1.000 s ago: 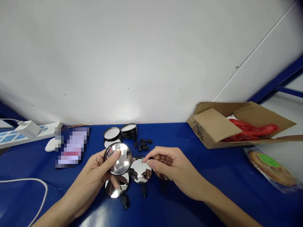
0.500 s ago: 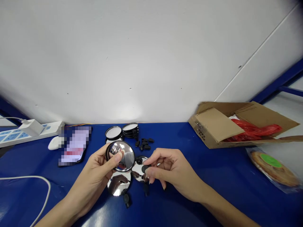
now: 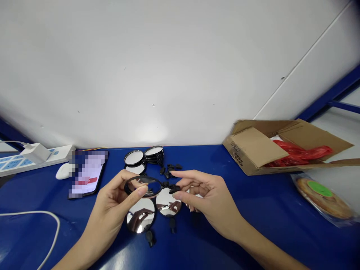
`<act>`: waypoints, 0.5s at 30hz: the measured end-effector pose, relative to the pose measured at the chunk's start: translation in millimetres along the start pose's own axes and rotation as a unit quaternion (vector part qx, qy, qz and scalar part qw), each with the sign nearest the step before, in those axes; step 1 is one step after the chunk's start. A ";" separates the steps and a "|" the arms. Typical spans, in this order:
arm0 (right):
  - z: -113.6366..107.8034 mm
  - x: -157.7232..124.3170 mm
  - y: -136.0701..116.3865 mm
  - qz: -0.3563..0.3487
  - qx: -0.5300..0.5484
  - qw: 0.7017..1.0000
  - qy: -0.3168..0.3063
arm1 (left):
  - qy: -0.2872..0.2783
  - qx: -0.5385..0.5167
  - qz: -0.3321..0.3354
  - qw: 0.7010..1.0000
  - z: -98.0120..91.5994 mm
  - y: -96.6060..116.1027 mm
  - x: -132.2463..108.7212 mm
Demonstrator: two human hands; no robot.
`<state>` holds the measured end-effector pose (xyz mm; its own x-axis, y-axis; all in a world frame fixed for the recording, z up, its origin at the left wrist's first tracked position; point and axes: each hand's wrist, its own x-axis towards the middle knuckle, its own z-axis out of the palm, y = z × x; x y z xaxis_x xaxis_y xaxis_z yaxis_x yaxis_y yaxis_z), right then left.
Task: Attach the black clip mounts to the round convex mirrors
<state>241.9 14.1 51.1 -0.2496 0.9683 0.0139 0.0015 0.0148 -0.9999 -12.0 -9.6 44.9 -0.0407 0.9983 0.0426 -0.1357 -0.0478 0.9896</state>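
Note:
My left hand (image 3: 116, 200) is closed on a round mirror (image 3: 153, 186) with a black rim, thumb on its face, tilted so that it looks like a thin oval. My right hand (image 3: 206, 191) pinches a small black clamp piece (image 3: 174, 188) at the mirror's right edge, where a short black stem sticks out. Whether the two parts are joined I cannot tell. Below the hands lie a round mirror (image 3: 140, 215) with a black mount (image 3: 150, 238) and a second mirror (image 3: 168, 202) with its own mount (image 3: 172, 225). Another mirror shows partly behind my right fingers.
Behind the hands are stacked round mirrors (image 3: 154, 150) and a pile of small black pieces (image 3: 170, 169). A phone (image 3: 88, 174), a power strip (image 3: 17, 163) and a white cable (image 3: 53, 225) are at left. An open cardboard box (image 3: 253, 150) and a wrapped round item (image 3: 323, 197) are at right.
The held mirror has tipped from facing me to nearly edge-on. My right hand has brought the black piece up to the mirror's stem.

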 end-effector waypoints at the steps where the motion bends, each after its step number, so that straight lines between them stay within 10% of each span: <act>1: -0.1 0.0 0.4 -0.003 -0.003 1.000 0.002 | 0.001 -0.004 -0.001 1.000 0.3 0.2 0.4; 15: -4.6 0.6 2.0 0.002 -0.004 0.999 -0.036 | 0.002 0.000 -0.031 1.000 5.5 0.3 -7.2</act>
<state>246.2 15.9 49.2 -0.3177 0.9482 0.0089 0.0111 0.0131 -0.9999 -6.3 -16.6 45.6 -0.0367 0.9991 -0.0196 -0.1378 0.0144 0.9904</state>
